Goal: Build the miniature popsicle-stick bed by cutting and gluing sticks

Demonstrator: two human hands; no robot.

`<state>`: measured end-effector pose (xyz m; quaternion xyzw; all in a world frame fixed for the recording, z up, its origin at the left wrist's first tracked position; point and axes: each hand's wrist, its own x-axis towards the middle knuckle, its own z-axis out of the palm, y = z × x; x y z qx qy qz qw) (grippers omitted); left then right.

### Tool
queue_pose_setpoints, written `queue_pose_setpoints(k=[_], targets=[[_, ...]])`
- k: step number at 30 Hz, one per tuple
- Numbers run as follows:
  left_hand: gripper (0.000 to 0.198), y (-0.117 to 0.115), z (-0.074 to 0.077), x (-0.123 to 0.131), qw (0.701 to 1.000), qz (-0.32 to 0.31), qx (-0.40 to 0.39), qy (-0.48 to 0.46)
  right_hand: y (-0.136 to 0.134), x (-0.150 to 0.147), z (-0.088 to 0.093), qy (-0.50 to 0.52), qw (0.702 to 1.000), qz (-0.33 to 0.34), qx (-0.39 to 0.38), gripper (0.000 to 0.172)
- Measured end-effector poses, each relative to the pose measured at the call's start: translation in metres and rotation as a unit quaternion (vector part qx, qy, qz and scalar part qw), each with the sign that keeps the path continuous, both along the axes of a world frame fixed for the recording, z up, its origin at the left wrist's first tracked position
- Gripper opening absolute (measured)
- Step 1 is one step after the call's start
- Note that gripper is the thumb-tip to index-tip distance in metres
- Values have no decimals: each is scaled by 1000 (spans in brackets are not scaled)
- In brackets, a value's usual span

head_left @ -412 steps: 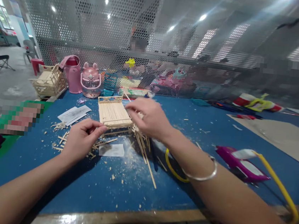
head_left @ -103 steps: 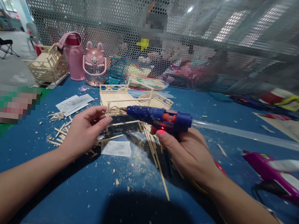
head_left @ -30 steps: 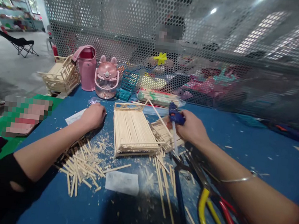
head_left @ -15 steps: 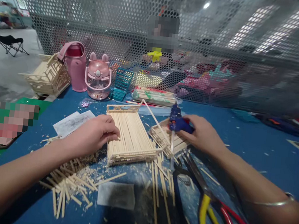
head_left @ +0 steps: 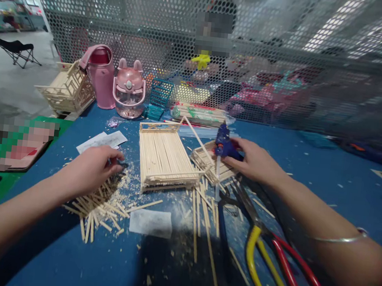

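Observation:
My right hand is wrapped round the handle of a blue hot glue gun, with a clear glue stick poking out of its back end. Beneath it lies a small frame of wooden sticks, partly hidden. Left of that stands a bed-like panel of side-by-side sticks with low rails at both ends. My left hand hovers over a pile of short cut sticks; its fingers are loosely bent, thumb and forefinger apart, and nothing shows between them.
Pliers with one yellow and one red handle lie in front of my right arm. Longer sticks and paper slips are scattered about. Behind stand a pink bottle, a clear-bodied jug and a perforated metal screen.
My left hand has come off the panel's left edge and moved left over the stick pile. My right hand still holds the glue gun in nearly the same place. The view has shifted slightly.

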<state>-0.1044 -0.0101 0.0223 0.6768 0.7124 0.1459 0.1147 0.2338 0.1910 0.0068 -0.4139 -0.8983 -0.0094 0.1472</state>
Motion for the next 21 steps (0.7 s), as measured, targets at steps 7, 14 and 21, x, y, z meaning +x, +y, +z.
queue_pose_setpoints(k=[7,14,21], targets=[[27,-9,-28,0,997,-39,6,63,-34,15,19,50,997,-22,50,53],[29,-4,-13,2,990,-6,-29,141,-117,-8,44,131,987,-6,96,33],[41,-30,-3,19,966,106,-32,233,-171,-55,42,154,978,122,66,27]])
